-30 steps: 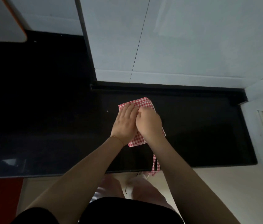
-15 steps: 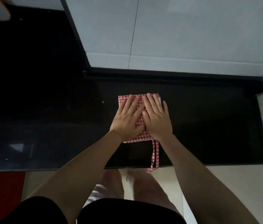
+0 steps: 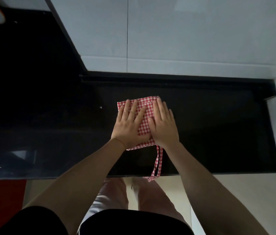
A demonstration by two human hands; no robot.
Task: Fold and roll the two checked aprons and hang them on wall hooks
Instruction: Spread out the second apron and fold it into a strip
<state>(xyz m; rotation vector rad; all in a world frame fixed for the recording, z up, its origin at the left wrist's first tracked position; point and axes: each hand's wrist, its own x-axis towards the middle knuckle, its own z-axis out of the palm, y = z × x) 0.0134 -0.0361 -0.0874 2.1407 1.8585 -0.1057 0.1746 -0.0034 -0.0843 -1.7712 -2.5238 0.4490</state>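
1. Both hands are flat on the red-checked apron (image 3: 144, 116) right now: left hand (image 3: 128, 126) and right hand (image 3: 163, 126) side by side, fingers spread and straight, palms pressing down. Neither grip is closed on anything; both are open, just pinning the cloth.
2. The apron sits folded into a small square on the dark tabletop (image 3: 218, 133), directly under the palms, its far edge peeking out just past the fingertips.
3. Its ties (image 3: 158, 160) trail back from below the right wrist and spill over the tabletop's near edge.
4. Handling, as I judge it: light, soft, floppy cotton. It won't hold a crease by itself, and on that glossy surface it could slide.
5. Best place to take hold, I'd say, is the near edge by the heels of the hands, rolling away, with the ties kept free for hanging.
6. Against a second ago: the right hand was bunched over the cloth, the left partly curled; now both are splayed flat and the square looks neater, ties straighter.
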